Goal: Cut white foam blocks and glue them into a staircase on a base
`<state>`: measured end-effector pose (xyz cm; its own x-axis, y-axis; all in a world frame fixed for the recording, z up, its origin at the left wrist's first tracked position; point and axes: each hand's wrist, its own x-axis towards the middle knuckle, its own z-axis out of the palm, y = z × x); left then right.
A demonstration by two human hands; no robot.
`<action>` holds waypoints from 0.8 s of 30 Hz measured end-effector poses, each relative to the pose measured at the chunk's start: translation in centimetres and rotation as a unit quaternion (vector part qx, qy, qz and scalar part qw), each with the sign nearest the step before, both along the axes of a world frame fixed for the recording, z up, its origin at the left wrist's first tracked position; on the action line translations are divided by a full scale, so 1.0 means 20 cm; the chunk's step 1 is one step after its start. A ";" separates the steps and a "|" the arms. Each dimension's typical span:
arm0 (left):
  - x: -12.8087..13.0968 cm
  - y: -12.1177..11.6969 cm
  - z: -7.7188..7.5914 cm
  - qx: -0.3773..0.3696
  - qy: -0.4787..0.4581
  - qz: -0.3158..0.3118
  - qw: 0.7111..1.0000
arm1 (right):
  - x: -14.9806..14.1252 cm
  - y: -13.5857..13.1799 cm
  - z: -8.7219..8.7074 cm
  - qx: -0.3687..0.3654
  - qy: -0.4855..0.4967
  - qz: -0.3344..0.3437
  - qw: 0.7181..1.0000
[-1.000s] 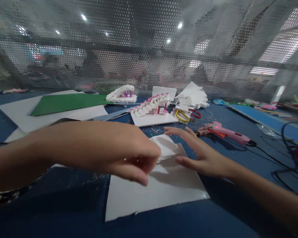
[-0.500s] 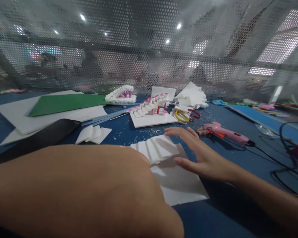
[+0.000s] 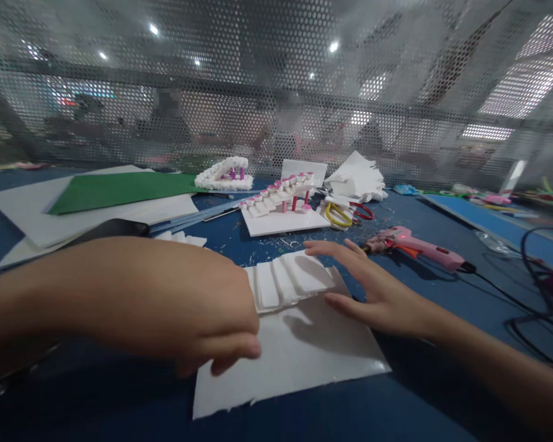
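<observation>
A white base sheet (image 3: 304, 353) lies in front of me, and a row of overlapping white foam pieces (image 3: 286, 279) rests along its far part. My left hand (image 3: 184, 301) is at the left end of the row, its fingers curled and mostly turned away, so whatever it may hold is hidden. At the right end, my right hand (image 3: 364, 285) is open, thumb and forefinger apart on either side of the last piece. Behind my left hand, more small white pieces (image 3: 184, 238) are partly covered.
A model staircase (image 3: 281, 199) with pink posts stands behind, with a white beaded model (image 3: 223, 175) farther back. To the right lie scissors (image 3: 338, 215) and a pink glue gun (image 3: 424, 248) with its cord. Green sheet (image 3: 124, 191) and a black object (image 3: 120, 228) are left.
My left hand has drawn back and to the left, uncovering more of the row and the base sheet. My right hand has stayed nearly still.
</observation>
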<state>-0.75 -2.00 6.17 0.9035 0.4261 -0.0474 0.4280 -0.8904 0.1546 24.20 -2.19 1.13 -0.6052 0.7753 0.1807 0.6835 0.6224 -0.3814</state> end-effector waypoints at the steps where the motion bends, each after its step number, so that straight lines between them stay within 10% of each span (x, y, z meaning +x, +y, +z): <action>1: 0.01 0.02 0.02 -0.034 0.041 -0.010 0.999 | 0.00 0.00 0.00 -0.003 0.000 0.005 1.000; 24: -0.01 0.30 0.04 0.018 0.086 0.092 0.992 | 0.00 0.01 -0.01 0.008 -0.005 0.030 1.000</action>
<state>-1.03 4.06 6.87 0.7903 0.5869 -0.1757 0.6007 -0.7987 0.0339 24.22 -2.08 1.01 -0.6517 0.7353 0.1862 0.6490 0.6676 -0.3648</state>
